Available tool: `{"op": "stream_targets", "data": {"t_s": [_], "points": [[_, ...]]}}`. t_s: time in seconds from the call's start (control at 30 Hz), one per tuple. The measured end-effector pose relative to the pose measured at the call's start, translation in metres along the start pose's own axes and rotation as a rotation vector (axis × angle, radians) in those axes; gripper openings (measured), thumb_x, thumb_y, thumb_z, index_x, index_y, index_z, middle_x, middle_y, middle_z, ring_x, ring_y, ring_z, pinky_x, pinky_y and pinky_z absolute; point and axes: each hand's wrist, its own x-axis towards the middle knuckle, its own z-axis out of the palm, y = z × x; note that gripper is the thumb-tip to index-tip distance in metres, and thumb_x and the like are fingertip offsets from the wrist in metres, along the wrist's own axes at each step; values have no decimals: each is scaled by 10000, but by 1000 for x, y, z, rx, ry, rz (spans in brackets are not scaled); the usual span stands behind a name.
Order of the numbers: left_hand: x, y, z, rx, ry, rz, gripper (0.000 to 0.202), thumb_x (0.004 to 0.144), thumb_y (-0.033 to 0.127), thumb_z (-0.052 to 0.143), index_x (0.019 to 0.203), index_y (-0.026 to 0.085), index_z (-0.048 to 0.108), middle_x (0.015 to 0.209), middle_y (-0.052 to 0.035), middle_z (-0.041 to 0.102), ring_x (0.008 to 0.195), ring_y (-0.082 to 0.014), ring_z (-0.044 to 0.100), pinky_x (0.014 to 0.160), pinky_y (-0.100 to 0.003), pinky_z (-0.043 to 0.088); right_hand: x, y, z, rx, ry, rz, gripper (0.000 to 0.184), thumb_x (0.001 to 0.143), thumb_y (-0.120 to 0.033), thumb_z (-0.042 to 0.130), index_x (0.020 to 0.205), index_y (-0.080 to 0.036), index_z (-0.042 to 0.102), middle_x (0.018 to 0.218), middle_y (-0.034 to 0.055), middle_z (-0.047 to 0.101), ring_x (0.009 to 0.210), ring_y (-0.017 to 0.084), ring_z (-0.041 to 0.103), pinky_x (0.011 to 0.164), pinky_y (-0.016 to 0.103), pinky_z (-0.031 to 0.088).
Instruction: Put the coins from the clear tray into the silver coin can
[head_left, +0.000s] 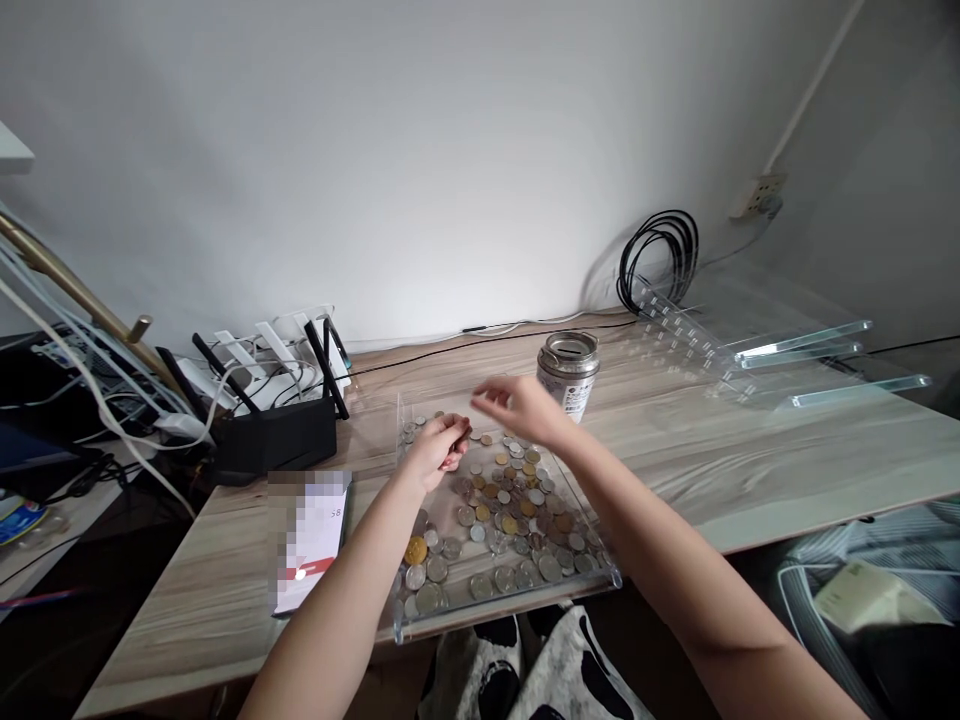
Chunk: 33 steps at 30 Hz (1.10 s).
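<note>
My left hand (441, 452) is closed over the far left part of a clear acrylic tray (510, 606). Between its thumb and fingers is the dark edge of what looks like a coin; anything deeper in the palm is hidden. Just right of it hovers my right hand (519, 408), fingers loosely bent and apart, with nothing visible in them. Many silver, gold and coppery coins (510, 524) lie spread over the tray below both hands. Behind my right wrist stands a silver can (570, 372) with a slot in its lid, partly covered by that hand.
A phone (315, 550) lies left of the tray, its screen partly pixelated. Farther back left are a black router (277, 440) and white cables. Clear acrylic panels (757, 345) and a coiled black cable (658, 262) occupy the right rear. The desk's front edge is close to my lap.
</note>
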Motion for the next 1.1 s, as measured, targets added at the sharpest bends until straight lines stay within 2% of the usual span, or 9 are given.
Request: {"op": "stream_targets", "data": {"t_s": [0.07, 0.17, 0.33, 0.53, 0.6, 0.7, 0.8, 0.93, 1.1], "points": [[2, -1, 0, -40, 56, 22, 150, 739, 270, 526, 684, 165, 433, 441, 69, 409, 282, -3, 257, 319, -144, 120, -2, -8, 21, 44, -132, 16, 206, 728, -352, 527, 828, -200, 623, 681, 22, 629, 568, 121, 521, 506, 227, 365], [3, -1, 1, -51, 88, 50, 62, 740, 210, 480, 723, 171, 435, 464, 58, 430, 302, -21, 316, 327, -146, 167, -4, -9, 36, 88, -139, 81, 134, 710, -293, 536, 777, -202, 608, 649, 6, 626, 562, 114, 527, 500, 220, 361], [0, -1, 6, -23, 26, 84, 160, 723, 186, 470, 881, 179, 453, 513, 45, 482, 331, -39, 355, 338, -155, 198, -1, -3, 26, 134, -116, 123, 139, 692, -257, 545, 773, -186, 631, 671, 14, 643, 590, 117, 546, 531, 217, 381], [-2, 1, 5, 7, 6, 142, 364, 730, 235, 525, 1085, 190, 458, 491, 60, 463, 313, -16, 288, 333, -142, 163, 1, -3, 25, 292, -292, 124, 240, 712, -333, 537, 819, -151, 651, 655, 28, 649, 574, 121, 558, 518, 213, 397], [-2, 2, 4, -31, 11, 131, 328, 755, 265, 504, 1071, 179, 480, 486, 55, 462, 309, -15, 282, 326, -140, 160, 2, -4, 20, 253, -171, 88, 217, 717, -305, 537, 826, -163, 661, 691, 27, 657, 600, 122, 562, 555, 218, 412], [-1, 2, 2, -97, 33, 42, 215, 787, 194, 436, 972, 131, 524, 524, 20, 500, 341, -28, 363, 326, -140, 215, 2, 1, -7, 18, 229, 79, 205, 741, -265, 505, 830, -198, 677, 798, 31, 664, 695, 144, 568, 646, 251, 425], [0, 3, 2, -110, 89, -54, 242, 739, 17, 377, 917, 83, 528, 623, -42, 578, 435, -53, 491, 379, -148, 342, 3, 24, -50, -286, 591, 252, 229, 731, -280, 501, 854, -214, 683, 847, 51, 658, 798, 200, 562, 694, 306, 419], [0, 5, 3, -121, 108, -70, 280, 726, -45, 352, 930, 70, 505, 734, -104, 638, 564, -98, 597, 522, -190, 467, 6, 66, -90, -369, 468, 537, 215, 629, -273, 576, 784, -192, 701, 695, 53, 654, 684, 201, 576, 612, 289, 421], [-2, 5, 4, -138, 89, -46, 205, 761, 2, 404, 922, 77, 506, 790, -129, 655, 669, -140, 634, 550, -195, 482, 15, 81, -87, -340, 325, 542, 216, 600, -263, 584, 762, -186, 705, 656, 41, 650, 642, 176, 576, 587, 261, 419]]}}
